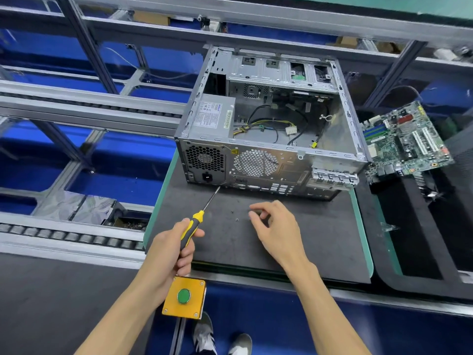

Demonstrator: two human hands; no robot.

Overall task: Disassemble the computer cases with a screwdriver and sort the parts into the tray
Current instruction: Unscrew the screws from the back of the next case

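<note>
The computer case [268, 129] is a boxy shell of bare grey sheet metal, lying on its side with the open face up, on a matte black mat [294, 239] edged in green. Its rear panel faces the person, punched with two honeycomb grilles, and its long axis runs roughly left to right across the mat. Inside, a dull silver power supply [213, 116] sits in the near left corner, and loose yellow and black cables [268, 124] sprawl over the bare floor of the shell. A green motherboard [407, 142] (already out of the case) lies tilted just beyond the case's right end, over a dark tray [422, 239].

The left hand [174, 249] is wrapped firmly around the yellow and black handle of a screwdriver [197, 221]. Its thin steel shaft slants up and to the right, the tip touching or almost touching the lower edge of the rear panel, just below the power socket.

The right hand [276, 226] hovers low over the mat with fingers loosely curled, thumb and forefinger drawn close together; whether they pinch something small I cannot tell. Two tiny dark screws [234, 216] lie on the mat just left of those fingertips.

At the bench edge, beneath the left wrist, sits a square yellow box with a round green button [183, 295].
</note>
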